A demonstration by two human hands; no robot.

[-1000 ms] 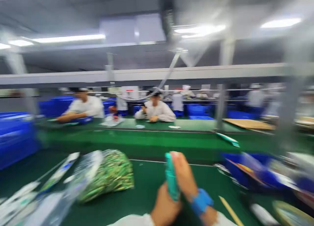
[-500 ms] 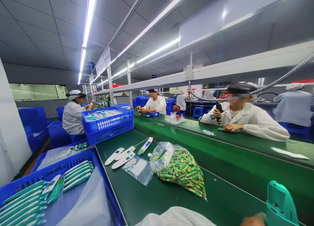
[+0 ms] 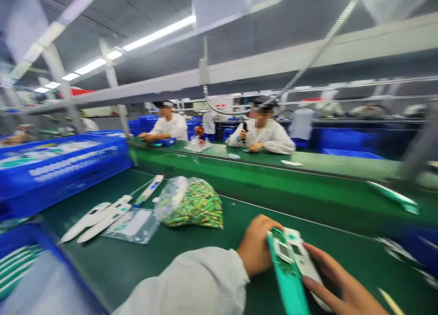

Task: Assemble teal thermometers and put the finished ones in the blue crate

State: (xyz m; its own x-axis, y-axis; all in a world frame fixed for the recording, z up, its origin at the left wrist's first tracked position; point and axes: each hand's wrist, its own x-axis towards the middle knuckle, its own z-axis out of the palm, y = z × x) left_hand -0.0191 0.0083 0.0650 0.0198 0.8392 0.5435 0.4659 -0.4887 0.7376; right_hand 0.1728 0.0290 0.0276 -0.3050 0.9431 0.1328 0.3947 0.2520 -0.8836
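Observation:
My left hand (image 3: 257,244), in a white sleeve, is closed on a long green casing half (image 3: 290,283). Near that half's top end sits a circuit board (image 3: 283,250) with a small screen frame. Beside it, the fingers and thumb of my right hand (image 3: 342,280) grip a white casing half (image 3: 304,262). The two halves lie side by side, close together, above the green work surface (image 3: 239,260). A clear bag of green and gold battery-like cylinders (image 3: 196,203) rests farther left. Motion blurs the scene.
White casing parts (image 3: 102,219) and a small clear bag (image 3: 137,226) lie on the left. Blue crates (image 3: 68,169) stand beyond them. Across the raised green line (image 3: 191,166), two co-workers (image 3: 267,132) sit. A green and white casing (image 3: 393,197) lies at right.
The view has swung right. My left hand has come into sight with the green casing half, and my right hand now shows beside it on the white half.

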